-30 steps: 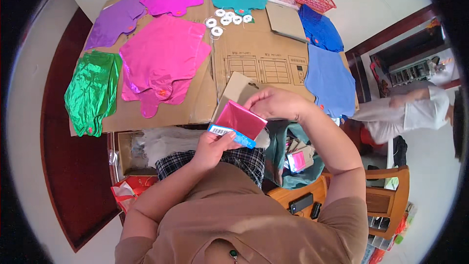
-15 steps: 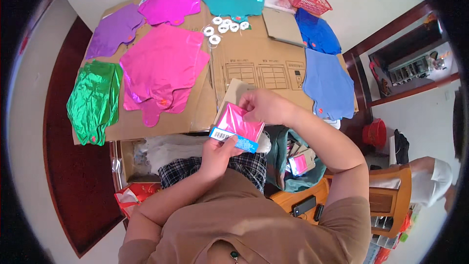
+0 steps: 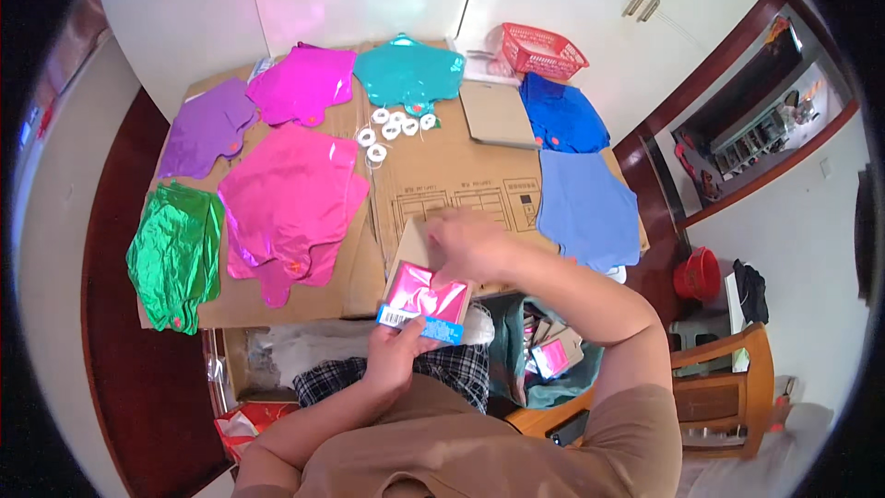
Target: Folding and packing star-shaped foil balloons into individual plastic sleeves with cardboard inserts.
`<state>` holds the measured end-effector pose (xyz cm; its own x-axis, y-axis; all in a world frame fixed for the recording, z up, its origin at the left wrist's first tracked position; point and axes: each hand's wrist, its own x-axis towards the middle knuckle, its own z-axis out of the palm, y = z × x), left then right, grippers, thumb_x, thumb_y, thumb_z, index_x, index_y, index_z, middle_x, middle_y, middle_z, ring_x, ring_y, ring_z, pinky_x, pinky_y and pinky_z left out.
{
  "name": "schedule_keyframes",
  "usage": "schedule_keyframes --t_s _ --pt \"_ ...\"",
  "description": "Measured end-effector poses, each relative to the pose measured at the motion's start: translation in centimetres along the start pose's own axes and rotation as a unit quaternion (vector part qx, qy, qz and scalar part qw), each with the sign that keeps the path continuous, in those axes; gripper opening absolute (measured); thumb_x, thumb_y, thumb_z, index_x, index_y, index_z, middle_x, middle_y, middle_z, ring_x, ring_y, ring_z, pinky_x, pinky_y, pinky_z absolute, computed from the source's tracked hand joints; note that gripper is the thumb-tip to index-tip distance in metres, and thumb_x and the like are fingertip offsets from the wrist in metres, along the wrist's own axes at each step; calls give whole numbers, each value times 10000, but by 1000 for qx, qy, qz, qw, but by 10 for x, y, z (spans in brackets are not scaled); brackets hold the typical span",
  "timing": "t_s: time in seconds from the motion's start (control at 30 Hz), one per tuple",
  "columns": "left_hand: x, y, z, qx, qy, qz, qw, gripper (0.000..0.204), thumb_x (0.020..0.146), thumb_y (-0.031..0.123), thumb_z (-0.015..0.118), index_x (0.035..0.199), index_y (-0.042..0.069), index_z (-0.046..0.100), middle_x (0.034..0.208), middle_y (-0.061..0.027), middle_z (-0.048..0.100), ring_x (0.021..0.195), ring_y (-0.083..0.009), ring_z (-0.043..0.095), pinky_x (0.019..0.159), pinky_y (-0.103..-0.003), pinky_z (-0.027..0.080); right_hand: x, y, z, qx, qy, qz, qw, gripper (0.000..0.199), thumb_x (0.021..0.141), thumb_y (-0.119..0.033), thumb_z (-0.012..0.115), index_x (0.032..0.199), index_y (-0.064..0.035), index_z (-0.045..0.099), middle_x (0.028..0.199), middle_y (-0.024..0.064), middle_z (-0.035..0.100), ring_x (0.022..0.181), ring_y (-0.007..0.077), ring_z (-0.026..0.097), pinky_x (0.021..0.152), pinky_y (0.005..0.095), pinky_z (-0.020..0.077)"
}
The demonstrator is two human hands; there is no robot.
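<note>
My left hand (image 3: 395, 355) grips the lower edge of a small flat packet (image 3: 424, 302) with a shiny pink foil balloon inside and a blue strip along its bottom. My right hand (image 3: 468, 247) is blurred just above the packet's top edge, touching it or the brown card piece (image 3: 412, 242) behind it; I cannot tell which. Both hands are at the near edge of the cardboard-covered table (image 3: 461, 175). A large pink foil balloon (image 3: 290, 198) lies flat to the left of my hands.
Flat foil balloons lie spread on the cardboard: green (image 3: 175, 254), purple (image 3: 205, 127), magenta (image 3: 304, 83), teal (image 3: 407, 74), two blue (image 3: 585, 207). Small white rings (image 3: 392, 124) sit mid-table. A red basket (image 3: 542, 51) stands at the back. A bag with more packets (image 3: 553, 355) sits by my knee.
The packet has shifted slightly lower and left in my left hand. My right hand has lifted from the packet's top toward the cardboard and is blurred. A person at the right is out of view.
</note>
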<state>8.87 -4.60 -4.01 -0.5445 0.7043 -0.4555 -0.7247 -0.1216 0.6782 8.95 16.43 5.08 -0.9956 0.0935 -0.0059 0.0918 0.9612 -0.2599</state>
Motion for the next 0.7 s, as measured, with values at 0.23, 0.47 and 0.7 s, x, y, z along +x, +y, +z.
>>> schedule_keyframes --t_s 0.23,0.47,0.7 --pt "3 1 -13 17 14 -21 1000 231 921 78 559 1141 7 556 1013 -98 647 851 -206 661 726 -353 563 128 189 -68 184 186 172 950 147 799 -117 647 746 17 676 635 56 635 585 105 585 571 270 477" --pt "16 -10 -30 96 6 -60 994 100 889 135 648 930 45 666 830 -25 659 767 -110 614 647 -276 500 222 359 -34 50 320 372 870 437 652 -311 783 999 -60 694 964 151 689 951 277 657 843 402 500" --pt "2 7 -29 119 53 -78 988 86 888 128 673 911 46 680 842 32 645 774 -58 567 690 -235 462 256 316 -32 98 160 416 890 365 711 -223 663 1049 -87 690 1076 138 675 1003 305 652 872 421 507"
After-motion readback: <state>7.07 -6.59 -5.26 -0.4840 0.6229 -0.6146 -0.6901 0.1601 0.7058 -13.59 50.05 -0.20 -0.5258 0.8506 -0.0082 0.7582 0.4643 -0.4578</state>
